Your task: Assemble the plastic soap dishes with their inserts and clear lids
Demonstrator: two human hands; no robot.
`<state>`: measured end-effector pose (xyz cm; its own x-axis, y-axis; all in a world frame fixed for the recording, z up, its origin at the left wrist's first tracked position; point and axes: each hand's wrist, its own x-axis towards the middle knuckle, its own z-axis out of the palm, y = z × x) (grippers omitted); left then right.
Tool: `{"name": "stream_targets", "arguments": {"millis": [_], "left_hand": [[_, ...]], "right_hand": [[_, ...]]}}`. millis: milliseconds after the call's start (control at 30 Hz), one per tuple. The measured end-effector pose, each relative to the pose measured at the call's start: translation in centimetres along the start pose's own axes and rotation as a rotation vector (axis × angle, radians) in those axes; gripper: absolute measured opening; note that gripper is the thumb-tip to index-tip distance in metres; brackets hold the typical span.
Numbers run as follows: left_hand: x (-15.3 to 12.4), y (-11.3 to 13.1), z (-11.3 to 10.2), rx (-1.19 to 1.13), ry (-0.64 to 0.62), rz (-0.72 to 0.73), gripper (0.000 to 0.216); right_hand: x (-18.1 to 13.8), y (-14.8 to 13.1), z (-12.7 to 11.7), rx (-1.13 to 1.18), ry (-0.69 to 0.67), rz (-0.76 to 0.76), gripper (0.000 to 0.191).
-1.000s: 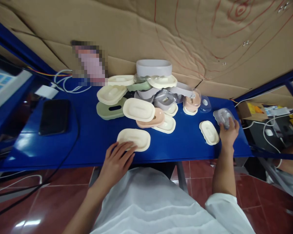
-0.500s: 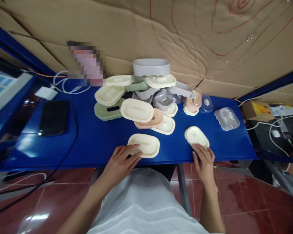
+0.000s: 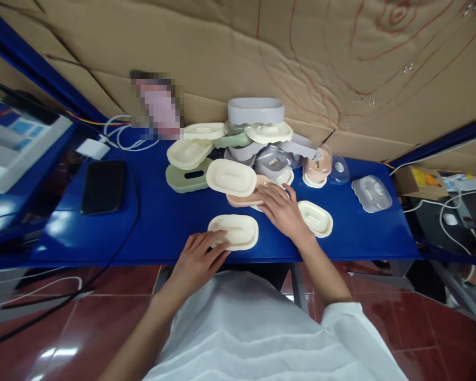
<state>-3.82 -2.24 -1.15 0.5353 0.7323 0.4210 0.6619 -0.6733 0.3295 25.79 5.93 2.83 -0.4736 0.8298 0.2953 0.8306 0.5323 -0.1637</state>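
Observation:
A cream oval tray (image 3: 244, 233) lies near the table's front edge. My left hand (image 3: 200, 259) rests on its left end, fingers stretched out over the rim. My right hand (image 3: 283, 209) reaches across the heap with extended fingers over a peach tray with a slot (image 3: 238, 200); whether the fingertips touch it I cannot tell. They mostly cover a cream piece underneath. Another cream tray (image 3: 232, 177) overlaps the peach one. To the right of my right hand, a smaller cream tray (image 3: 317, 219) lies alone.
Behind are piled green trays (image 3: 186, 177), grey bands (image 3: 297, 143), a grey oval tub (image 3: 256, 111) and clear covers (image 3: 339, 169). A grey piece under a clear cover (image 3: 371, 193) lies right. A black phone-like device (image 3: 103, 188) and a cable are left; cardboard (image 3: 206, 47) stands behind.
My right hand has left the small cream tray on the right and moved left and forward to the heap. My left hand stays at the front tray. The view has shifted slightly.

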Motion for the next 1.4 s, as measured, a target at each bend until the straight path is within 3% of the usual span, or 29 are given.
{"name": "stream_targets", "arguments": {"millis": [67, 167, 300, 400, 467, 600, 700, 833, 933, 1067, 1267, 1400], "left_hand": [[-0.4, -0.4, -0.2, -0.017, 0.043, -0.036, 0.016], [-0.8, -0.8, 0.0, -0.081, 0.075, -0.064, 0.02], [-1.2, -1.1, 0.7, -0.146, 0.087, -0.086, 0.051], [-1.3, -1.3, 0.8, -0.192, 0.12, -0.117, 0.075], [-1.2, -1.6, 0.6, -0.171, 0.103, -0.101, 0.078], [-1.1, -2.2, 0.0, -0.077, -0.008, -0.017, 0.06], [-1.1, -2.5, -0.1, -0.036, -0.039, 0.023, 0.051], [-1.2, -2.3, -0.4, -0.031, -0.039, 0.031, 0.049], [-1.3, -2.2, -1.1, -0.087, -0.019, 0.007, 0.05], [-1.4, -2.2, -1.5, -0.164, 0.0, -0.047, 0.048], [0.2, -1.2, -0.1, -0.206, 0.01, 0.008, 0.048], [1.1, -0.3, 0.6, -0.172, 0.007, 0.017, 0.041]], "right_hand": [[1.4, 0.4, -0.4, 0.029, -0.023, -0.026, 0.028], [0.8, 0.3, -2.2, 0.093, 0.037, -0.021, 0.027], [-2.2, -2.9, -3.6, 0.173, 0.083, -0.071, 0.026], [-4.4, -6.1, -2.2, 0.173, 0.076, -0.145, 0.024], [-5.6, -7.5, -0.4, 0.167, 0.05, -0.188, 0.023], [-7.2, -8.5, 2.8, 0.152, 0.007, -0.194, 0.026], [-7.4, -8.4, 3.6, 0.149, -0.007, -0.195, 0.031], [-7.0, -6.8, 2.3, 0.17, -0.035, -0.197, 0.032], [-7.5, -3.5, 0.3, 0.112, 0.032, 0.0, 0.04], [-8.0, 1.4, -2.4, -0.037, 0.191, 0.259, 0.037], [-1.8, 3.8, -3.4, -0.108, 0.128, 0.097, 0.037], [1.9, 5.3, -2.5, -0.12, 0.179, 0.177, 0.036]]}}
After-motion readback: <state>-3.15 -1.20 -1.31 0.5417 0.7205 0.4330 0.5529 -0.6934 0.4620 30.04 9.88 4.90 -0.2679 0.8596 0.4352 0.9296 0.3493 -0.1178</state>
